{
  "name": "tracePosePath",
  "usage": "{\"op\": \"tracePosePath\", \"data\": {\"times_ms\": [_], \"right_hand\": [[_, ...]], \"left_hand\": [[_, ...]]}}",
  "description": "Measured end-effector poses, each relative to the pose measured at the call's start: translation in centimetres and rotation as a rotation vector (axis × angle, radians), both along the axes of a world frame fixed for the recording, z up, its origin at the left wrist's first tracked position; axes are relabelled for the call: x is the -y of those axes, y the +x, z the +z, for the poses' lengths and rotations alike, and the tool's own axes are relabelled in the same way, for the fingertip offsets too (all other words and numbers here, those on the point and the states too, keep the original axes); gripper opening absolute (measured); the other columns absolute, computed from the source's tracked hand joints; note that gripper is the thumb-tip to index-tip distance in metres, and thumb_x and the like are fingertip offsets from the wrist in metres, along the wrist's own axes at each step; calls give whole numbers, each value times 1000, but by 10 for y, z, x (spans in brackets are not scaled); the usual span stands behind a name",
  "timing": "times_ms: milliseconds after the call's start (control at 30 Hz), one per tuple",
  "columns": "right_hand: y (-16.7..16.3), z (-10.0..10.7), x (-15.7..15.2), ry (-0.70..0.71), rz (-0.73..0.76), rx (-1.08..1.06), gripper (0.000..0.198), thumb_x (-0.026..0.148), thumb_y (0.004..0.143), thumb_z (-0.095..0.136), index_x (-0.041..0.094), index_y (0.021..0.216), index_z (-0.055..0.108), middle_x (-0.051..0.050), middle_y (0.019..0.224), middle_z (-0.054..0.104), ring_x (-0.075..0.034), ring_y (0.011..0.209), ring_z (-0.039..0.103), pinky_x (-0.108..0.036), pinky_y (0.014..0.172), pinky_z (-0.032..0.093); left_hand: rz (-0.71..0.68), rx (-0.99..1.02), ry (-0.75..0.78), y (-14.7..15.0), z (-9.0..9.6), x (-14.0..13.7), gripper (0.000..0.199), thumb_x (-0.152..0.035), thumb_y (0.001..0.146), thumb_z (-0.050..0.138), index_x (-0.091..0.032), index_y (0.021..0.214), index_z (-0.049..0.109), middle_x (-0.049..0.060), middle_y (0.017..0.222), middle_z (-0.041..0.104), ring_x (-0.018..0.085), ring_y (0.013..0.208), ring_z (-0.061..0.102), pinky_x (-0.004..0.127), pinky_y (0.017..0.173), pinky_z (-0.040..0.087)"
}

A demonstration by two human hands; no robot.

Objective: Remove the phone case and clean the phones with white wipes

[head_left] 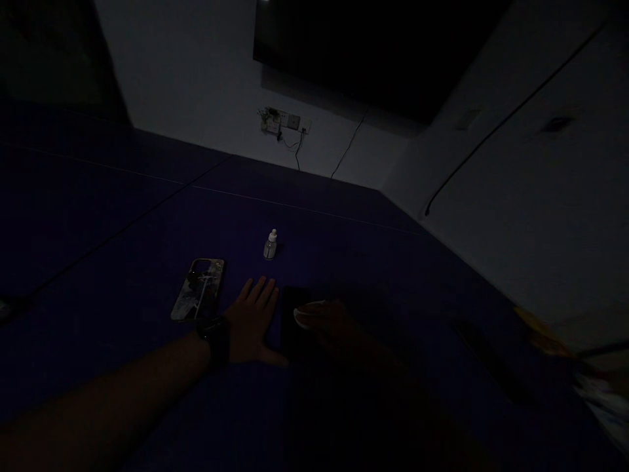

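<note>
My left hand [253,324] lies flat on the dark blue surface, fingers spread, with a dark watch [214,335] on its wrist. To its left is a phone case [199,292] with a patterned back and a camera cutout. Beyond my fingertips stands a small clear bottle [270,249] with a white dropper top. My right hand [329,321] presses a folded white cloth [301,319] on a dark, flat rectangular object [291,331], perhaps a phone. Deep shadow hides most of my right fingers and the lower part of that object.
The room is very dark. A long dark flat object [489,360] lies at the right. Yellow and white items [543,334] sit at the right edge. Sockets with cables [289,122] are on the far wall under a large black screen [363,52].
</note>
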State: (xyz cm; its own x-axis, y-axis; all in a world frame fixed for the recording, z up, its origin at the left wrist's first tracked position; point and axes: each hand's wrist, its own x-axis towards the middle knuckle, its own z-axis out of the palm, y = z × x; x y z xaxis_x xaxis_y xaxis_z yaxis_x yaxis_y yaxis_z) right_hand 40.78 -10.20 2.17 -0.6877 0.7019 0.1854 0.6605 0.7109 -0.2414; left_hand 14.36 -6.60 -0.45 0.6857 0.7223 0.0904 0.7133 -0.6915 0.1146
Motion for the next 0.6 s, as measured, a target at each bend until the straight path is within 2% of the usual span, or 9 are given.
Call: {"op": "tracePosePath", "data": {"times_ms": [167,267,367,500,600], "right_hand": [[15,6,6,-52,104,-105,44,11,89,47,25,128,64,-8,125,70,-20,116,63,-42,99,46],[9,4,10,-55,182,-110,46,12,90,49,25,132,61,-7,130,68,-19,122,60,-41,103,45],[3,-1,9,-9,144,-98,49,11,90,49,24,136,58,-9,137,63,-21,127,57,-43,106,45],[11,-1,8,20,33,-86,49,10,89,47,23,135,59,-11,133,66,-23,122,61,-44,100,49],[14,3,12,-16,76,-54,49,12,88,51,25,134,60,-10,133,66,-24,121,61,-45,100,48]], "left_hand": [[-12,17,23,-1,-2,0,137,-102,60,33,-1,152,33,30,159,26,48,149,18,60,119,11],[-15,11,14,-1,-1,0,138,-103,60,31,0,152,31,30,159,24,48,149,17,61,119,12],[-15,10,4,-1,-1,0,138,-103,60,29,-1,152,31,31,159,23,49,149,17,62,118,12],[-19,10,12,-1,-3,-1,138,-103,60,30,0,152,32,31,160,22,49,149,16,63,118,12],[-25,14,20,-2,-3,-2,136,-103,61,30,-1,152,32,30,160,23,49,149,16,63,118,11]]}}
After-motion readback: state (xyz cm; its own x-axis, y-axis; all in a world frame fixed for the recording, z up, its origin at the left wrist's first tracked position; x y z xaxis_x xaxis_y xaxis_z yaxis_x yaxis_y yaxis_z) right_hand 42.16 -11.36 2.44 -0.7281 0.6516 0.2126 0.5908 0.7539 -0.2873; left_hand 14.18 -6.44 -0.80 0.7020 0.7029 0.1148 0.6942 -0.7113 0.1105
